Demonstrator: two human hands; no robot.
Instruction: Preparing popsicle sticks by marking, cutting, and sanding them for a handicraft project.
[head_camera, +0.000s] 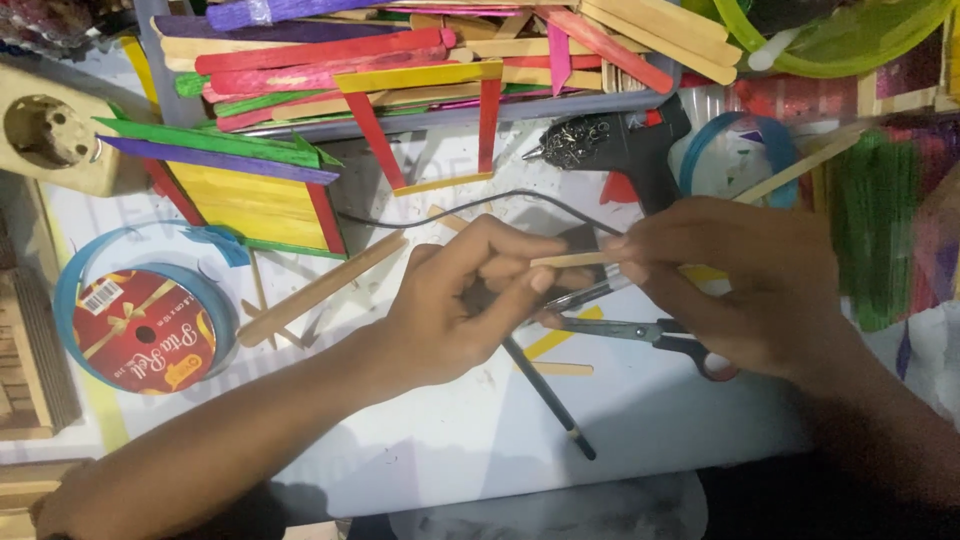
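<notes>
Holding a short plain wooden stick (572, 259) between them, both hands meet over the middle of the white surface (450, 440). The left hand (455, 310) has its thumb and forefinger pinched on the stick's left end, the remaining fingers (520, 297) curled under. The right hand (745, 285) grips the stick's right end with its fingertips closed on it (the stick lies nearly level, clear of the surface). Just beneath the hands lie scissors (640, 330) with dark handles, their blades pointing left, partly hidden by the right hand. A dark pencil (550, 400) slants from under the left hand toward the near edge of the surface. A black cable (470, 205) curves across behind the hands.

Toward the far edge sits a black glue gun (625, 145), its nozzle pointing left, beside a grey tray (440, 118) heaped with coloured craft sticks (380, 60). A frame of red and yellow sticks (430, 125) leans against the tray's front. Near the far left corner lies a panel of yellow sticks (245, 205) edged in green, purple and red. A roll of blue ribbon (140, 325) with a red label rests by the left edge, and a long plain stick (320, 288) lies diagonally between the roll and the left hand.
</notes>
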